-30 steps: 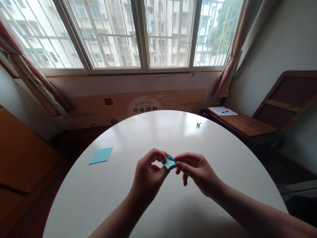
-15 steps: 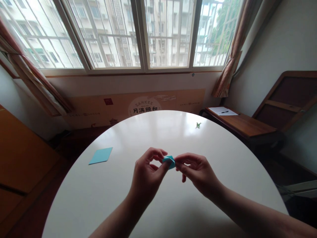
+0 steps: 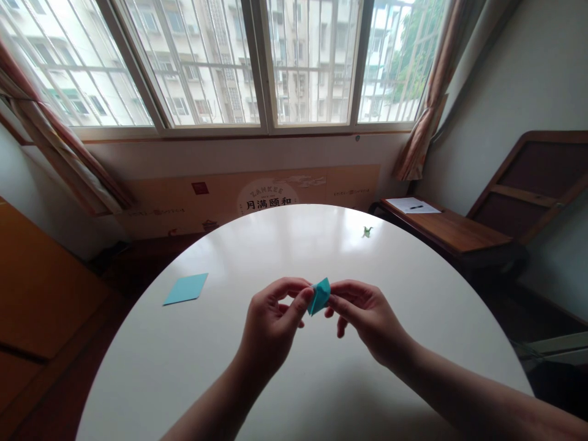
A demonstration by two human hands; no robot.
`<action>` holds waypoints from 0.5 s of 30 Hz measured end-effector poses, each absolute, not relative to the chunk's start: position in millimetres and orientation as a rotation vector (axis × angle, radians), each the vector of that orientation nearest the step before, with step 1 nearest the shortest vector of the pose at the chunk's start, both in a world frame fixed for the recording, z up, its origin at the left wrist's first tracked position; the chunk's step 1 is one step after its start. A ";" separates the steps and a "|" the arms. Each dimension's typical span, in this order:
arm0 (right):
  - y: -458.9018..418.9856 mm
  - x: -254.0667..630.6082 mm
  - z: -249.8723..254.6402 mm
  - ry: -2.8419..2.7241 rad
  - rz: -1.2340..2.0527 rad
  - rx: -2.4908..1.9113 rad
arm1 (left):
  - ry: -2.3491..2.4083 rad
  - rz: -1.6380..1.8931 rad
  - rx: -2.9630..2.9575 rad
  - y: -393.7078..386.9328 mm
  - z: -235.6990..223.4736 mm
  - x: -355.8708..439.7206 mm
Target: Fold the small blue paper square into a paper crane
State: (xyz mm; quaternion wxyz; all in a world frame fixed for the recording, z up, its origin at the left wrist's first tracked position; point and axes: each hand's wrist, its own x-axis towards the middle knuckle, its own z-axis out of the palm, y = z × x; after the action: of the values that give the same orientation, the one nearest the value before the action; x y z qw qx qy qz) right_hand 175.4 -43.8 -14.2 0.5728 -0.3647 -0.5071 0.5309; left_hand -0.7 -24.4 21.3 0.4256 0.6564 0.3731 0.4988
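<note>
Well in from the far edge of the round white desk, the small folded turquoise paper — pinched in left hand and right hand, fingertips closed — has been turned point-up.

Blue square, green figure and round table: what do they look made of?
Blue square: probably matte paper, flat and thin with crisp edges. Green figure: perhaps folded paper, given its pointed tips; finish unclear. Round table: glossy white top mirroring window light, maybe laminate or lacquer.

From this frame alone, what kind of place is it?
Probably a room in a home: patterned curtains by a barred window, a round table, and apartment blocks outside.
</note>
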 end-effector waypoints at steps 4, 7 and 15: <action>-43.7 175.6 -14.2 -1.194 1.253 -0.847 | 0.934 1.239 1.536 -21.9 20.2 0.4; -44.2 175.1 -12.9 -1.191 1.260 -0.842 | 0.920 1.239 1.463 -21.7 20.1 1.2; -43.2 175.8 -17.4 -1.220 1.304 -0.834 | 0.947 1.222 1.381 -20.7 17.9 3.0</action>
State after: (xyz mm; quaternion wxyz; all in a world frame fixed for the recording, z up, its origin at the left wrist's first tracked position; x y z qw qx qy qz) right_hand 175.8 -43.2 -17.4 0.5524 -0.3529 -0.5161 0.5513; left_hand 3.0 -20.7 17.9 0.5094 0.5734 0.3931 0.5072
